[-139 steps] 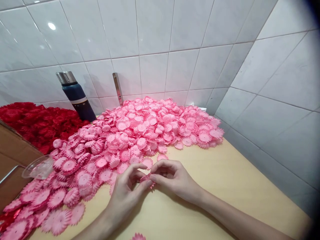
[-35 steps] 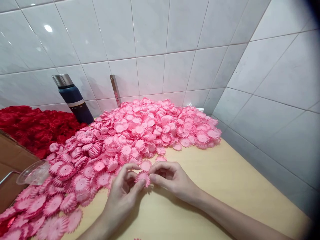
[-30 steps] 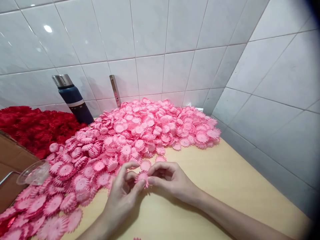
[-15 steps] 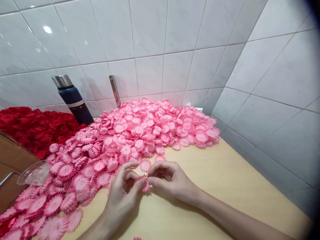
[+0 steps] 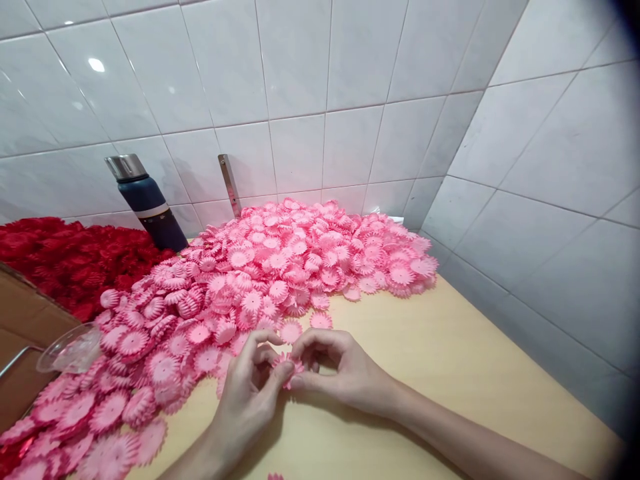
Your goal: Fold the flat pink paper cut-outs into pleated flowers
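Item in hand: one small pink petal disc [image 5: 289, 367], scalloped at the edge, held low in the frame just left of centre, a little above the desk [image 5: 450, 373]. Left hand [image 5: 250, 393]: enters from the bottom edge, fingers curled, thumb and forefinger pinched on the disc's left side; grip closed on the disc. Right hand [image 5: 340, 370]: enters from the lower right along a bare forearm, fingertips closed on the disc's right side, so both hands meet on the same piece. Desk: pale yellow wood surface, bare on the right half of the frame. Pink pile [image 5: 280, 273]: a large heap of like discs, spread from the lower left corner up to the centre of the frame, its near edge just beyond the hands. Single loose pink disc [image 5: 274, 477]: at the bottom edge, mostly cut off. Red pile [image 5: 65, 257]: a heap of similar red pieces at mid left, touching the pink pile. Flask [image 5: 147, 203]: dark blue body, steel cap, standing tilted in view at the upper left between the two piles. Metal strip [image 5: 229, 183]: against the tiled wall [image 5: 310, 73], behind the pink pile. Clear plastic cup [image 5: 70, 347]: lying on its side at the left edge, beside a brown cardboard box [image 5: 23, 333].
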Available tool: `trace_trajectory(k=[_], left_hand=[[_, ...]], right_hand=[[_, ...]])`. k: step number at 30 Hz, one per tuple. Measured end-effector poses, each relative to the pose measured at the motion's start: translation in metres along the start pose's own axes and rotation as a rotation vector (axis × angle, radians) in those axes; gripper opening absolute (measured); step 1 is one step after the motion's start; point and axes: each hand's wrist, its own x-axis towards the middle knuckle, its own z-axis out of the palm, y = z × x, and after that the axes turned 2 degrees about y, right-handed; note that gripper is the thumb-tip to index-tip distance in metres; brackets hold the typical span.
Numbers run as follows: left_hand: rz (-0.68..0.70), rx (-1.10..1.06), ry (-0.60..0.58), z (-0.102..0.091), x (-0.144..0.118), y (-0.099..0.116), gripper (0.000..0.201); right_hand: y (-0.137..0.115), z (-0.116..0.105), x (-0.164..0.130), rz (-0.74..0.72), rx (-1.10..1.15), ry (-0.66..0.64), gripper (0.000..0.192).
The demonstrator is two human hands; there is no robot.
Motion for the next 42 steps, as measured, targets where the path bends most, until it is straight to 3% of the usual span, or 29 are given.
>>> trace_trajectory(k=[7,14,16,24,27,30,35,42], left_hand=[[0.01,-0.101,0.013,0.001,0.0,-0.001,0.022],[-0.039,-0.063,-0.043,-0.003,0.001,-0.004,0.04],[-0.039,-0.06,-0.048,-0.002,0.002,-0.003,0.037],[0.009,0.016,-0.037,0.003,0.0,0.001,0.021],[0.0,0.002,-0.022,0.004,-0.001,0.004,0.019],[-0.013,0.011,0.005,0.006,-0.001,0.008,0.016],[-0.034,-0.018,0.056,0.004,0.001,0.008,0.018],[-0.03,-0.071,-0.005,-0.001,0.002,-0.003,0.022]], right_hand=[[0.0,0.001,-0.001,-0.058,-0.063,-0.024,0.017],[-0.002,-0.001,0.001,-0.017,-0.002,0.0,0.023],[0.001,-0.001,0.003,-0.018,0.033,0.021,0.027],[0.021,-0.009,0.014,-0.023,0.35,0.258,0.032],[0.02,-0.012,0.016,-0.009,0.452,0.417,0.03],[0.015,-0.011,0.014,0.0,0.51,0.474,0.029],[0.007,-0.006,0.007,-0.031,0.341,0.335,0.031],[-0.002,-0.001,0.001,-0.023,0.024,0.06,0.027]])
